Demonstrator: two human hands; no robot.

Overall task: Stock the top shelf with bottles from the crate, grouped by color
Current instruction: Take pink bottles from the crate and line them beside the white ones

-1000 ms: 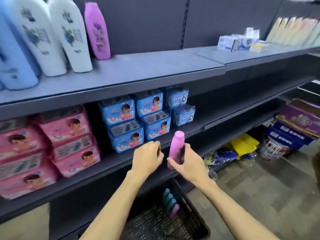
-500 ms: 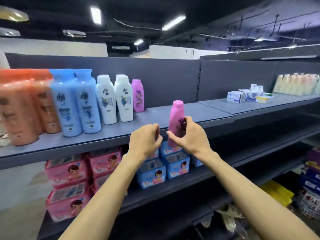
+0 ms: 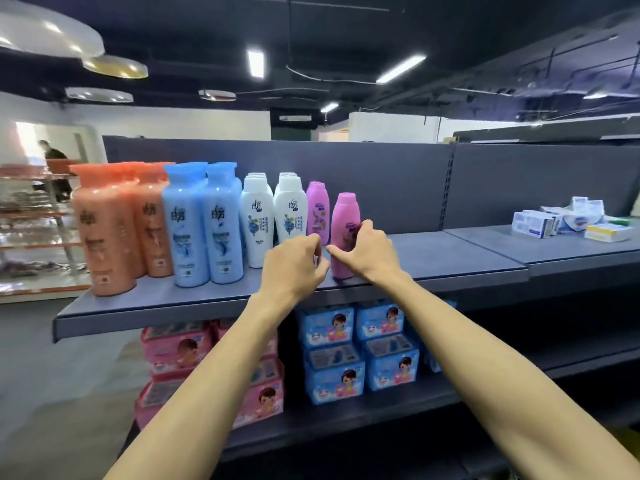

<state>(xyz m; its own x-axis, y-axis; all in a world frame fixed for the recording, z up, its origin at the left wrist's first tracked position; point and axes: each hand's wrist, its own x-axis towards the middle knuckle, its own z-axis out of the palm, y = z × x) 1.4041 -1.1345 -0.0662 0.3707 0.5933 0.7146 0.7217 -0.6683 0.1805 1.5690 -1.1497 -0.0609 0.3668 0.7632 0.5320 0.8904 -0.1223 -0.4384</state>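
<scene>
Across the bottom of the frame, both forearms are reaching up from the lower corners, passing in front of the pink boxes (image 3: 194, 368) at lower left and the blue boxes (image 3: 360, 355) at lower centre. Just above, at mid-frame, the left hand (image 3: 292, 268) is hovering with its fingers curled in on nothing that shows, just beside the right hand (image 3: 367, 252), which is wrapping thumb and fingers round the pink bottle (image 3: 344, 216). That bottle, half a second ago being held in the air before the shelf edge, is now appearing to stand upright near the front of the top shelf (image 3: 450, 258), so only letting go seems to be remaining. Behind it, a purple-pink bottle (image 3: 317, 211) is standing just to its left, with white bottles (image 3: 258, 220), blue bottles (image 3: 204, 226) and orange bottles (image 3: 110, 230) running toward the frame's left; the colour grouping is holding. Far right, small boxes (image 3: 571, 223) are lying on the shelf. No crate is showing.
</scene>
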